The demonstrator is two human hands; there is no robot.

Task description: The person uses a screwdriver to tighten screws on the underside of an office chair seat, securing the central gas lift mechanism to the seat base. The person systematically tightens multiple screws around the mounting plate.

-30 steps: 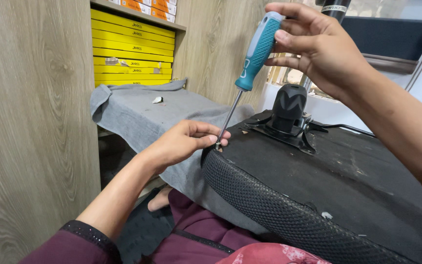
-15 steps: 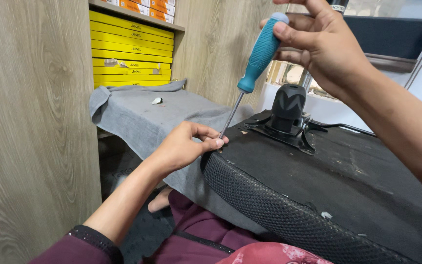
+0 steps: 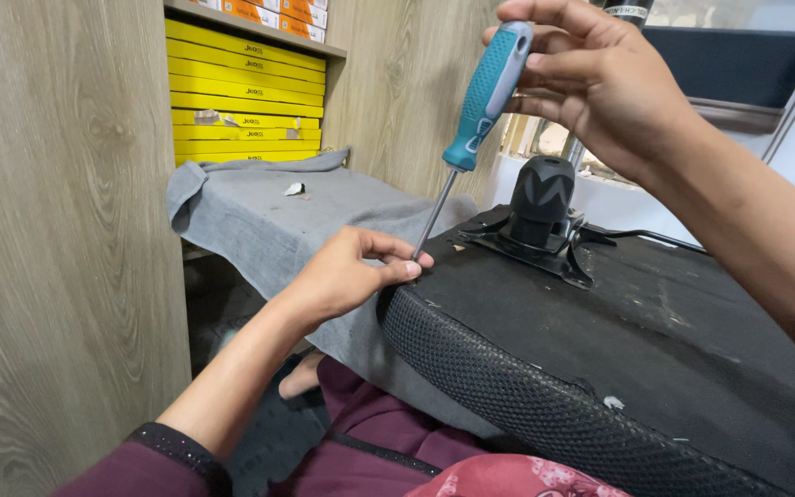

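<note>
1. The right hand (image 3: 600, 83) is gripping the teal handle of the screwdriver (image 3: 487, 97), fingers wrapped around its top; the shaft is slanting down and to the left.
2. The left hand (image 3: 347, 276) is resting at the seat's edge, thumb and forefinger pressed together around the screwdriver tip. Whether a screw is pinched there cannot be told; the tip is hidden by the fingers.
3. The seat (image 3: 618, 350) is lying upside down, black underside facing up, mesh rim (image 3: 508, 387) facing the person. A black bracket (image 3: 535, 244) with a round knob (image 3: 545, 189) is sitting on the underside, near the tip but apart from it.
4. Risk, slip: the shaft is standing at a slant, not square to the surface. Under pressure the tip could be skidding off and striking the left fingers, which are touching it.
5. Risk, damage: a skidding tip could be tearing the black lining or the mesh rim.
6. Risk, shift: the seat is lying partly over the person's lap and could be rocking under a push.
7. Surface: a grey cloth (image 3: 259, 221) is covering the table behind the seat, with a small pale scrap (image 3: 294, 189) lying on it.
8. Room: wood-grain panels (image 3: 57, 230) are standing left and behind; yellow boxes (image 3: 241, 101) are stacked in a shelf recess above the cloth.
</note>
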